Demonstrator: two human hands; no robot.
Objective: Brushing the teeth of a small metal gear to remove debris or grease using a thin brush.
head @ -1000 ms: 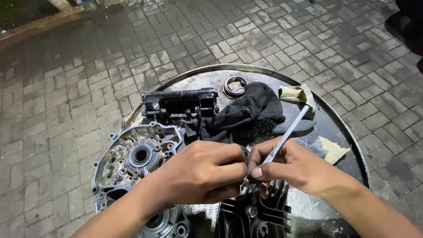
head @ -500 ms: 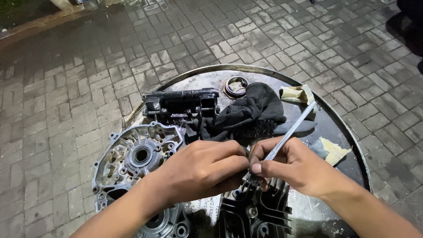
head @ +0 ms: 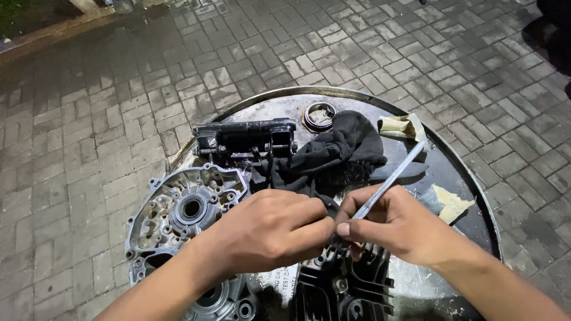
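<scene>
On the left side of the round metal drum top (head: 416,282) lies a silver aluminium engine case half with a round hole in the middle (head: 181,211); my left forearm passes over its lower part. Behind it, near the far rim, there is a long black metal engine part with bolts (head: 247,138). My left hand (head: 270,229) is closed like a loose fist, and its fingers press down on the top of the black finned cylinder block (head: 345,285), which stands at the near edge of the drum just under both hands. Just behind my hands is a crumpled black cloth (head: 333,151), and beyond it a small round metal ring (head: 320,116). My right hand (head: 401,226) touches the left one at the fingertips, so the hands are together. The right fingers are pinched around a thin, flat silver metal tool (head: 389,181); its upper end points up and to the right, its lower end goes down between my fingers to the block, and I cannot see the tip. More to the right lie two torn yellowish paper pieces (head: 449,202), one by the far rim, one beside my right wrist
</scene>
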